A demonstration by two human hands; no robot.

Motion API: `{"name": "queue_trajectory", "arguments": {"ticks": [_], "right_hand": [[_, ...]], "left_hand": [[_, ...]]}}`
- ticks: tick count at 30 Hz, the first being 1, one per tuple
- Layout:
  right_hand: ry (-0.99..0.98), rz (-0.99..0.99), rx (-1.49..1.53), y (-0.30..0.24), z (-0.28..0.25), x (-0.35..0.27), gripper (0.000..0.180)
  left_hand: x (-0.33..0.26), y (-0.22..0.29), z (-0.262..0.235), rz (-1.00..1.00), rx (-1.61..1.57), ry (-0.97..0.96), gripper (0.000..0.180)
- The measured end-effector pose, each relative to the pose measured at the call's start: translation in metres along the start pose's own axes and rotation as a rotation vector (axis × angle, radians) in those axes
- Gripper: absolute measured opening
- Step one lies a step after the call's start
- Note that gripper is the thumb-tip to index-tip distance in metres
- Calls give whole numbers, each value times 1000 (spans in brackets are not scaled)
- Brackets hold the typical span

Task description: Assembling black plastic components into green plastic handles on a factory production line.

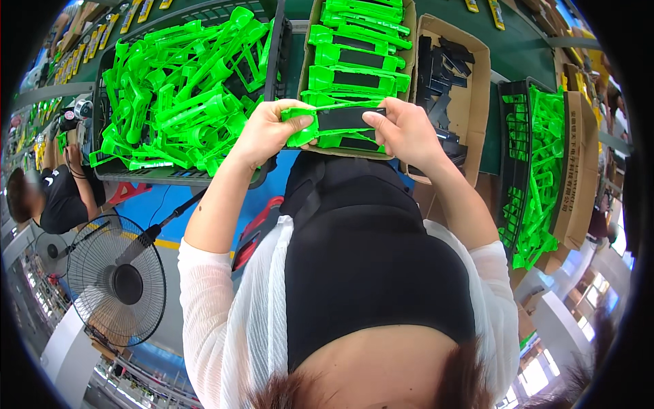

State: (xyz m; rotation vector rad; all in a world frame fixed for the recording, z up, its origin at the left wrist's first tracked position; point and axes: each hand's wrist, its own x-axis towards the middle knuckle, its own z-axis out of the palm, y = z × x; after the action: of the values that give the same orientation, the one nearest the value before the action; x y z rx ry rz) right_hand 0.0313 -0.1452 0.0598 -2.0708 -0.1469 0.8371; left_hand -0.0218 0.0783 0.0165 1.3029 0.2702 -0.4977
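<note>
A person looks down over a black apron and white ribbed sleeves at two bare hands working just above the near edge of a cardboard box.

The left hand (pixel 267 131) curls closed around the left end of a bright green plastic frame (pixel 304 128), fingers wrapped over its top edge. The right hand (pixel 403 131) pinches the other end, thumb pressed onto a flat black insert (pixel 346 118) that sits in the frame's window. Whether the insert is fully seated is hard to tell, as the fingers cover its right edge.

Under and beyond the hands, the tall open cardboard box (pixel 411 20) holds a neat stack of finished green frames (pixel 357 61), each with a black rectangle in its middle. Just right of it, a second cardboard box (pixel 477 75) holds loose black inserts (pixel 439 71), matte and angular.

To the left, a dark wire-sided crate (pixel 174 176) is heaped with bare green frames (pixel 180 88) in a glossy tangle. At the far right, another dark crate (pixel 507 136) holds more green pieces (pixel 541 170), with a brown carton (pixel 579 177) bearing dark print leaning beside it.

Lower left, a standing fan (pixel 116 281) with a round wire grille stands on the floor, and another person (pixel 58 198) in black sits at the left edge.
</note>
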Motion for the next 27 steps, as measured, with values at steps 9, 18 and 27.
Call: {"name": "queue_trajectory", "arguments": {"ticks": [9, 18, 27], "right_hand": [[33, -67, -75, 5, 0, 6, 25], [27, 27, -91, 2, 3, 10, 27], [367, -122, -570, 24, 6, 24, 57]], "left_hand": [[7, -9, 4, 27, 56, 68, 12], [8, -13, 5, 6, 6, 45, 15], [21, -33, -5, 168, 203, 83, 15]]}}
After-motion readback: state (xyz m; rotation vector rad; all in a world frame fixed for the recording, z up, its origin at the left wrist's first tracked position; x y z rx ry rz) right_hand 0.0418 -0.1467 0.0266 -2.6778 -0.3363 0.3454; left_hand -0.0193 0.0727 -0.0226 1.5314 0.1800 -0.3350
